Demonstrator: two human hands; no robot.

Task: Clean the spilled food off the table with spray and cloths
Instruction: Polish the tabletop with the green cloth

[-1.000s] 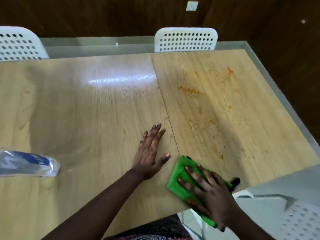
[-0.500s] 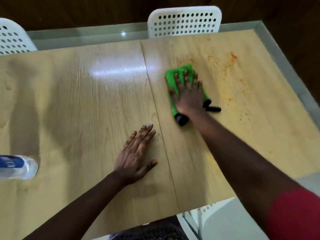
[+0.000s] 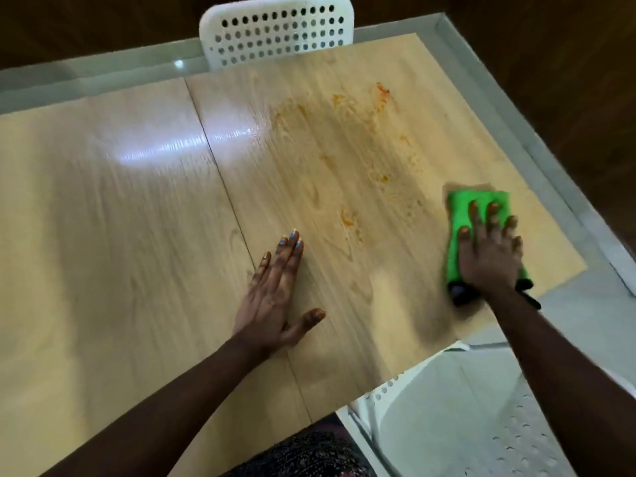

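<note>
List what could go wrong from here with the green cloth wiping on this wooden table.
The right hand presses the green cloth close to the wooden table's right edge, so residue may be pushed over it. Orange food smears remain mid-table, and a wipe across could spread them. The left hand rests flat beside them and may get soiled.

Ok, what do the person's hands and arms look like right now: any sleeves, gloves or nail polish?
No gloves on either hand. The left hand has pale blue polish on the fingernails, and its forearm is bare. The right hand has nails that look orange-tinted, though motion blur makes that uncertain; its forearm is bare too. No sleeve, watch or ring shows.
</note>
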